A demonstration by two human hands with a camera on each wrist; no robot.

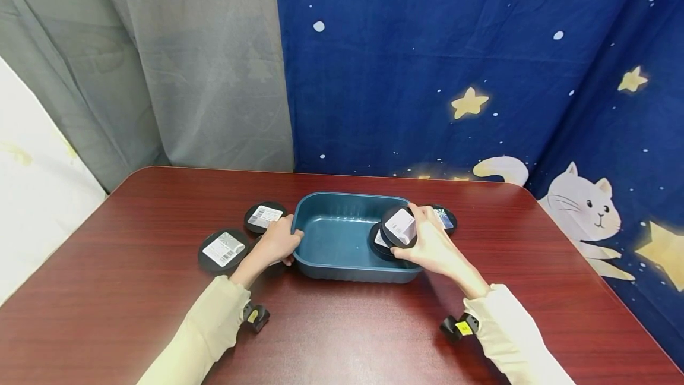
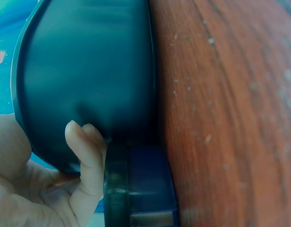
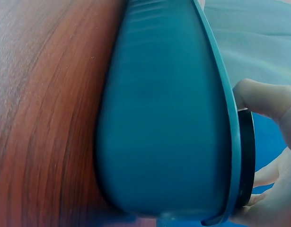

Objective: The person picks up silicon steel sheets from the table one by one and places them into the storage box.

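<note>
- The flat, round black container with a white label point(image 1: 401, 227) is in the right hand point(image 1: 434, 247), lying to the left of its palm, between thumb and fingers. It sits at about rim height, over the right end of the teal rectangular basin with rounded corners point(image 1: 327, 243).
- Another flat round black container point(image 1: 376, 245) lies lower, inside the basin toward its right end, partly hidden beneath the held one.
- The basin's long axis runs left to right, roughly along the far edge of the reddish-brown wooden table point(image 1: 342, 337). The right hand is at its right end, the left hand point(image 1: 276, 241) at its left end, well apart from the held container.
- Right hand's pose: it reaches in over the basin's right rim, thumb on the container's near side, fingers on its far side, gripping it nearly level.
- Left hand's pose: it grips the basin's left rim, thumb over the top, fingers curled outside.
- Beside the left hand are three more black round containers point(image 1: 223, 251), one mostly hidden under it; a blue-labelled black round container point(image 1: 446, 220) lies beyond the basin's right end.
</note>
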